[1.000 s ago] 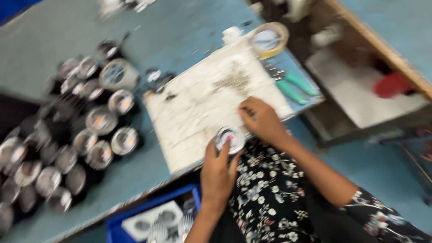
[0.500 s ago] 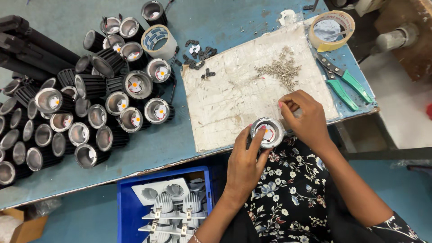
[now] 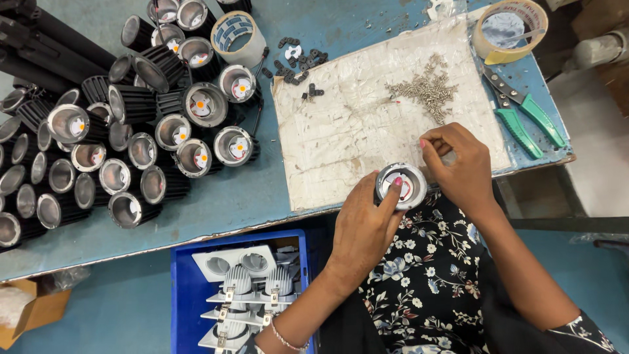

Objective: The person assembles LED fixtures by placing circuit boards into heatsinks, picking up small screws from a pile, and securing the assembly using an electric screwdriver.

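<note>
Hands met over a round lamp housing at the near edge of the blue bench, just off the corner of a scuffed white work mat. Your left hand gripped the housing around its rim, forefinger laid across the silver reflector toward the orange-dotted centre. Your right hand hovered beside it with fingertips pinched together, possibly on something small; what it held could not be made out.

The housing looked like stiff metal, finned black outside, polished within: probably solid for its size, and unlikely to give under pressure. Its ribbed side seemed the safest place for you to grasp, since the shiny reflector looked easy to smudge and the small light chip at the centre easy to damage.

A heap of small screws lay on the mat, green-handled pliers and a roll of tape further right. Dozens of similar housings crowded the bench to your left. A blue crate of white fittings sat below.
</note>
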